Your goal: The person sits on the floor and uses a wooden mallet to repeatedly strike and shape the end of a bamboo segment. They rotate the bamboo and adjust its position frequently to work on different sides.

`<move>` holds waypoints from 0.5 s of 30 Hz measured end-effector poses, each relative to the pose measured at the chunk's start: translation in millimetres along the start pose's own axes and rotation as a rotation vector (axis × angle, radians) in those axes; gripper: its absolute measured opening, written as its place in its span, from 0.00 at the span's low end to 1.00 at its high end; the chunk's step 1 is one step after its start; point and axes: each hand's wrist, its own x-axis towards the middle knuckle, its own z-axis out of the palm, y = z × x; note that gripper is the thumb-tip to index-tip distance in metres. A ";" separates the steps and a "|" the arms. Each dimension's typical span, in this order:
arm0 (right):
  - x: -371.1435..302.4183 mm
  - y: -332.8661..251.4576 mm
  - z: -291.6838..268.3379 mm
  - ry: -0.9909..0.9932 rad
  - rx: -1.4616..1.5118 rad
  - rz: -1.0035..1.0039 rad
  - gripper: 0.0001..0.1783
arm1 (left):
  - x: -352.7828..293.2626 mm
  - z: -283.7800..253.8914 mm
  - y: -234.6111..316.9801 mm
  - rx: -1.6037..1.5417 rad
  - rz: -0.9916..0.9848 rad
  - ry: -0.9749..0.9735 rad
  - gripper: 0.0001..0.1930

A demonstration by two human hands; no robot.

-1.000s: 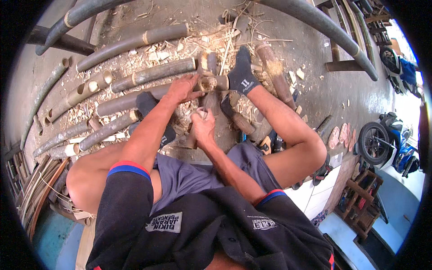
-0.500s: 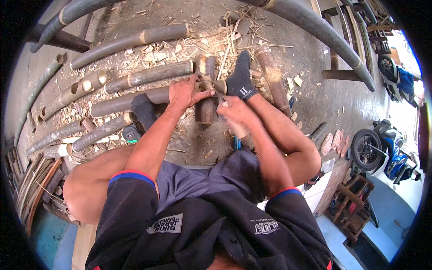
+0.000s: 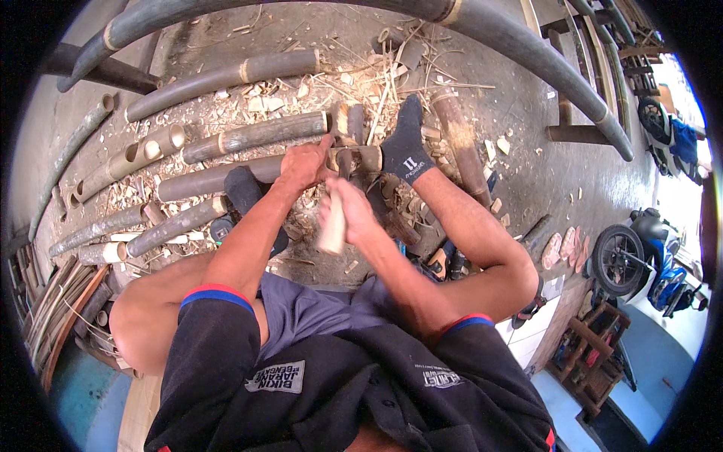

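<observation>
A brown bamboo pole (image 3: 218, 179) lies crosswise on the floor, passing under my left sock (image 3: 242, 190) and ending beside my right sock (image 3: 407, 147). My left hand (image 3: 305, 162) is wrapped over the pole near that end. Close by, my right hand (image 3: 352, 215) grips a hand tool by its pale wooden handle (image 3: 332, 230). Its dark metal part (image 3: 344, 162) is over the pole at an opening; blur and the fingers hide its exact shape. A short brown bamboo piece (image 3: 348, 123) lies across and beneath the pole.
More bamboo lengths (image 3: 260, 135) lie to the left, one with cut openings (image 3: 128, 162). Pale chips (image 3: 263, 104) cover the floor. A large bamboo frame (image 3: 512, 41) arches across the far side. Tools with orange-black handles (image 3: 440, 260) lie by my right leg. A motorcycle (image 3: 633, 260) stands at right.
My right hand has swung left and toward me with the tool, turning its handle to point back at me. My left hand stays on the pole. Tools by my right leg have come into sight.
</observation>
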 end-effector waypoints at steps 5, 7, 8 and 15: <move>-14.5 7.5 30.1 0.059 -0.061 -0.107 0.13 | -4.4 -3.4 -22.3 -0.165 0.034 -0.017 0.42; -40.0 8.2 -3.0 0.049 -0.460 -0.152 0.15 | -12.5 -15.4 -23.0 -0.004 0.111 -0.005 0.39; -45.5 12.1 -27.3 0.084 -0.876 -0.261 0.17 | -15.3 -11.5 -25.6 -0.015 0.119 0.041 0.39; -31.9 62.3 -110.2 0.123 -2.261 -0.425 0.18 | -40.7 9.0 -8.5 0.098 0.087 0.328 0.37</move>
